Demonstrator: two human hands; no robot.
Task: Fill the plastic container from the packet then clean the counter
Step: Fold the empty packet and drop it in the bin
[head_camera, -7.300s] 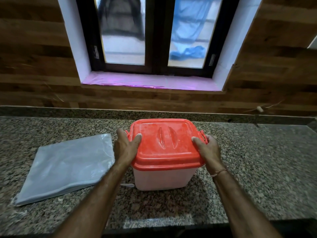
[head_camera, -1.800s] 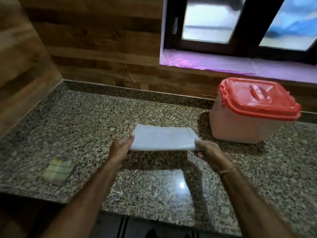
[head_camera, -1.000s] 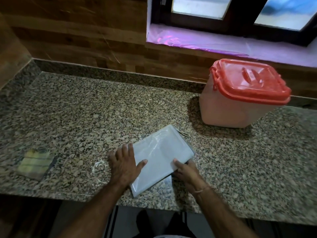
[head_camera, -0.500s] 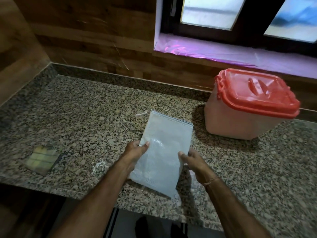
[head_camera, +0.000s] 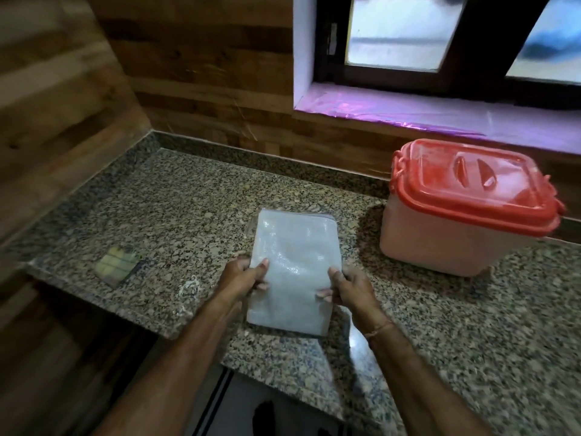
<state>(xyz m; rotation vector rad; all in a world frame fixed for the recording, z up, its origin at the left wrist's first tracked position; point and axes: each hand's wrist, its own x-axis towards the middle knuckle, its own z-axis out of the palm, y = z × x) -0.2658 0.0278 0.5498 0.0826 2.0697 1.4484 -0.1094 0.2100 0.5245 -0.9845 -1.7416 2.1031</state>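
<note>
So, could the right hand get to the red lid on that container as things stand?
Probably yes, once freed. Only bare counter lies between the right hand and the red lid on the container. But that hand, like the left hand, grips the packet, so it must let go first.

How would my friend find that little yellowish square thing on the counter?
Start at the granite counter and follow its front edge left, away from the red-lidded container. The yellow-green pad lies flat near that corner. It is far smaller than the pale packet, and striped yellow and green.
</note>
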